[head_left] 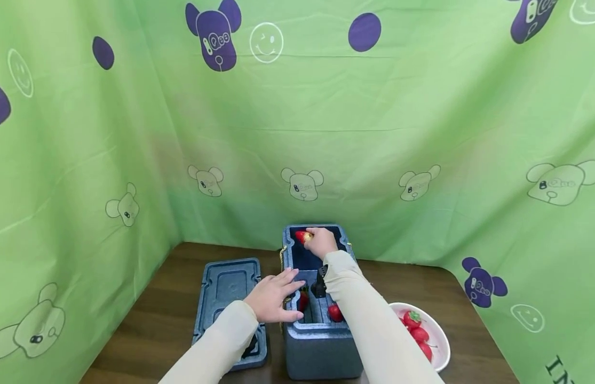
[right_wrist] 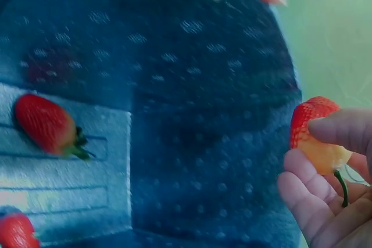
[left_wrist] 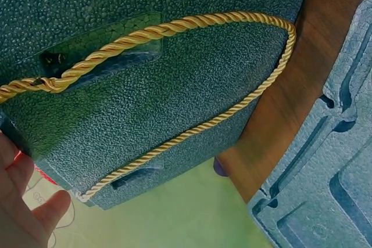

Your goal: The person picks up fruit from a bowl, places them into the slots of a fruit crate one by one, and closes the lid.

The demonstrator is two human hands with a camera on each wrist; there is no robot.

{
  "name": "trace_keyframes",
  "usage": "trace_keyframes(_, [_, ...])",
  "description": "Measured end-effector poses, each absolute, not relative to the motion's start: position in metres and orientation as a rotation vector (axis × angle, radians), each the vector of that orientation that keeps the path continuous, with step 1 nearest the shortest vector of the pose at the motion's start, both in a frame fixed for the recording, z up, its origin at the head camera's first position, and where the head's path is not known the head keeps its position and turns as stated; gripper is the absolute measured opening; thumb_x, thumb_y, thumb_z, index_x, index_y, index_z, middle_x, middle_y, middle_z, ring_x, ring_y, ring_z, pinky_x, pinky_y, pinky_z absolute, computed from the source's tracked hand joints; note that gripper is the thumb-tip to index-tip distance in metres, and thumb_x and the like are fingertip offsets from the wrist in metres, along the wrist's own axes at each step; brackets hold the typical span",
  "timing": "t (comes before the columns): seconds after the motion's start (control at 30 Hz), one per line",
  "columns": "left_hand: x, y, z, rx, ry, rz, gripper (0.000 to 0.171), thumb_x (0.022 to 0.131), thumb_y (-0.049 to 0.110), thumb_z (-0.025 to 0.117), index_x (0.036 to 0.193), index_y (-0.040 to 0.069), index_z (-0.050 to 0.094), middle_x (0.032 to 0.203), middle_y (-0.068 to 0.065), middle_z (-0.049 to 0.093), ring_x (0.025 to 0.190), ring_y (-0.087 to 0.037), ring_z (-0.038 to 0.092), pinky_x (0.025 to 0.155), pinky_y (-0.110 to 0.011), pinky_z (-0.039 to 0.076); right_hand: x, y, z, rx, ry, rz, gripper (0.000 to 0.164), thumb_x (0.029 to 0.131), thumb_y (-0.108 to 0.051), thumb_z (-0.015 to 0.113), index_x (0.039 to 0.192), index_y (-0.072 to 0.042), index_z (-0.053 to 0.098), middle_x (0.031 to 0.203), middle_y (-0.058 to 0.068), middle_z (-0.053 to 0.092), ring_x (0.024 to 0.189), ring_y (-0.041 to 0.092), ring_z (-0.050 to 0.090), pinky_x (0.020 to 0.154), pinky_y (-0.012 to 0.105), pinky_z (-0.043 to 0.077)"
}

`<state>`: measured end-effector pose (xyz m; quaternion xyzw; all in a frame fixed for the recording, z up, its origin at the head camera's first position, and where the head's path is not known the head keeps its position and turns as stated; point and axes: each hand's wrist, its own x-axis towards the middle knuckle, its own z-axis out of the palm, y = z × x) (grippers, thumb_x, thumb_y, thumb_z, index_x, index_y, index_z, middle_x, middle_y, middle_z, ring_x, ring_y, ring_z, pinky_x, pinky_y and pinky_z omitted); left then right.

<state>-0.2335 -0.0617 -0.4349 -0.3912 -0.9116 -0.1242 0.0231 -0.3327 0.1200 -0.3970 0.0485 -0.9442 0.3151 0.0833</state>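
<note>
My right hand (head_left: pixel 321 242) pinches a strawberry (right_wrist: pixel 314 143) with a red tip, a yellowish stem end and a thin green stem. In the head view it is over the far part of a blue-grey foam box (head_left: pixel 321 354). My left hand (head_left: pixel 273 298), fingers spread and mostly straight, lies at the box's left rim. On the ribbed ledge in the near part of the box, one strawberry (right_wrist: pixel 45 123) lies on its side with green leaves; another strawberry (right_wrist: pixel 17 230) is partly cut off by the view's edge. The deeper far part is dark blue.
Left of the box, its foam lid (head_left: pixel 232 282) lies on the wooden table (head_left: pixel 148 320). A twisted gold cord (left_wrist: pixel 232 108) runs along the box's side. At right, a white bowl (head_left: pixel 441 346) holds several strawberries, partly behind my right sleeve. Green printed cloth (head_left: pixel 364 133) hangs behind the table.
</note>
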Motion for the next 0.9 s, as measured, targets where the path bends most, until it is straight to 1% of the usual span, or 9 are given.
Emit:
trace_keyframes(0.2, [-0.232,-0.059,-0.431,-1.215,-2.846,-0.394,0.07,0.086,0.056,0.054,0.142,0.014,0.048,0.152,-0.008,0.034,0.142,-0.023,0.028,0.108,-0.045,0.033,-0.328,0.115,-0.407,0.155,-2.81,1.012,0.046,0.078,-0.005,0.07,0.122,0.005,0.062,0.116,0.021,0.065,0.093,0.029,0.061,0.082,0.04,0.049])
trace_keyframes(0.4, [-0.233,-0.058,-0.429,-1.198,-2.863,-0.386,0.069,0.086,0.054,0.056,0.141,0.014,0.049,0.152,-0.009,0.035,0.142,-0.023,0.028,0.108,-0.045,0.033,-0.331,0.119,-0.412,0.287,-2.872,1.093,0.065,0.072,-0.003,0.069,0.134,0.006,0.051,0.125,0.024,0.059,0.09,0.025,0.058,0.081,0.035,0.048])
trace_keyframes(0.47, [-0.233,-0.058,-0.429,-1.194,-2.869,-0.381,0.068,0.087,0.054,0.056,0.142,0.014,0.049,0.152,-0.009,0.035,0.142,-0.023,0.027,0.108,-0.045,0.033,-0.333,0.123,-0.412,0.321,-2.91,1.147,0.068,0.073,-0.002,0.069,0.137,0.006,0.047,0.123,0.024,0.06,0.085,0.024,0.058,0.077,0.033,0.048])
trace_keyframes(0.6, [-0.233,-0.057,-0.43,-1.196,-2.881,-0.39,0.069,0.087,0.055,0.056,0.142,0.014,0.049,0.152,-0.008,0.035,0.142,-0.022,0.027,0.108,-0.045,0.032,-0.348,0.139,-0.435,0.486,-2.884,1.323,0.066,0.075,-0.005,0.069,0.138,0.0,0.05,0.109,0.018,0.067,0.072,0.019,0.06,0.064,0.028,0.049])
trace_keyframes(0.63, [-0.232,-0.057,-0.431,-1.196,-2.881,-0.393,0.069,0.087,0.055,0.056,0.142,0.014,0.049,0.152,-0.008,0.035,0.142,-0.022,0.027,0.108,-0.045,0.032,-0.351,0.141,-0.44,0.496,-2.88,1.383,0.065,0.076,-0.005,0.069,0.137,-0.001,0.051,0.108,0.017,0.067,0.071,0.019,0.062,0.063,0.028,0.051])
trace_keyframes(0.7, [-0.231,-0.058,-0.432,-1.194,-2.885,-0.389,0.069,0.087,0.056,0.056,0.142,0.015,0.049,0.152,-0.008,0.035,0.142,-0.022,0.027,0.108,-0.045,0.033,-0.356,0.146,-0.449,0.527,-2.866,1.464,0.061,0.076,-0.005,0.069,0.136,-0.001,0.053,0.11,0.02,0.066,0.075,0.02,0.066,0.065,0.03,0.054])
trace_keyframes(0.77, [-0.231,-0.059,-0.434,-1.191,-2.886,-0.385,0.069,0.086,0.056,0.056,0.142,0.014,0.049,0.152,-0.008,0.035,0.142,-0.022,0.027,0.108,-0.046,0.033,-0.353,0.145,-0.446,0.536,-2.891,1.472,0.059,0.077,-0.006,0.069,0.135,-0.001,0.054,0.115,0.023,0.063,0.082,0.022,0.067,0.07,0.032,0.055])
trace_keyframes(0.83, [-0.232,-0.06,-0.433,-1.192,-2.886,-0.392,0.069,0.087,0.055,0.056,0.142,0.014,0.049,0.152,-0.009,0.035,0.142,-0.023,0.027,0.108,-0.047,0.033,-0.347,0.144,-0.432,0.466,-2.967,1.448,0.058,0.078,-0.002,0.066,0.134,0.002,0.053,0.118,0.027,0.061,0.089,0.028,0.068,0.076,0.038,0.056])
trace_keyframes(0.9, [-0.234,-0.061,-0.431,-1.193,-2.884,-0.41,0.069,0.087,0.054,0.056,0.142,0.014,0.049,0.153,-0.008,0.034,0.142,-0.023,0.027,0.108,-0.047,0.032,-0.353,0.154,-0.429,0.58,-2.951,1.427,0.055,0.08,-0.007,0.067,0.133,0.0,0.055,0.113,0.023,0.064,0.088,0.026,0.068,0.073,0.035,0.056])
